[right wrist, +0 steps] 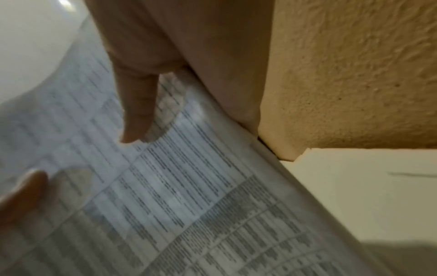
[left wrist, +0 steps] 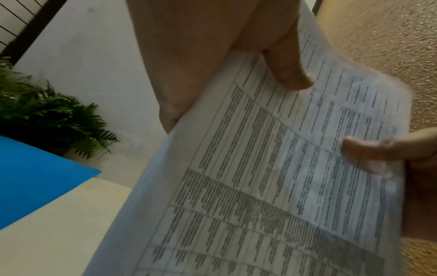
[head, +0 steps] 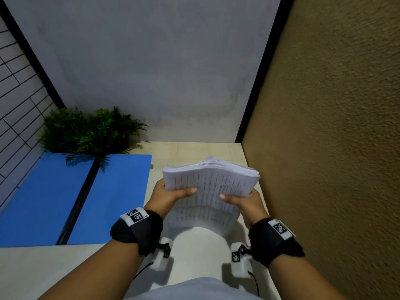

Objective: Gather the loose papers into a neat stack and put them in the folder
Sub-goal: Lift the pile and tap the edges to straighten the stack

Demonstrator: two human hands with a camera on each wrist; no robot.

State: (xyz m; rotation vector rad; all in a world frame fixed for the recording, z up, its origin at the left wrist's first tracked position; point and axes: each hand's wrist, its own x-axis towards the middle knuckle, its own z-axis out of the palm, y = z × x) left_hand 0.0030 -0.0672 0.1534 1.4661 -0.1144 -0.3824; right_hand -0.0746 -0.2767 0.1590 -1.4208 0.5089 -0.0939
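A thick stack of printed papers (head: 211,182) is held on end over the pale table, its top edges bowed and a little uneven. My left hand (head: 173,197) grips its left side with the thumb across the front sheet. My right hand (head: 242,201) grips its right side the same way. In the left wrist view the left thumb (left wrist: 287,74) presses on the printed sheet (left wrist: 272,177). The right wrist view shows the right thumb (right wrist: 137,115) on the same paper stack (right wrist: 177,196). The blue folder (head: 71,198) lies open and flat on the table to the left.
A green fern plant (head: 86,132) stands at the back left, just behind the folder. A rough tan wall (head: 335,126) rises close on the right, and a grey wall (head: 151,61) closes the back. The beige table (head: 54,271) runs toward me at the left.
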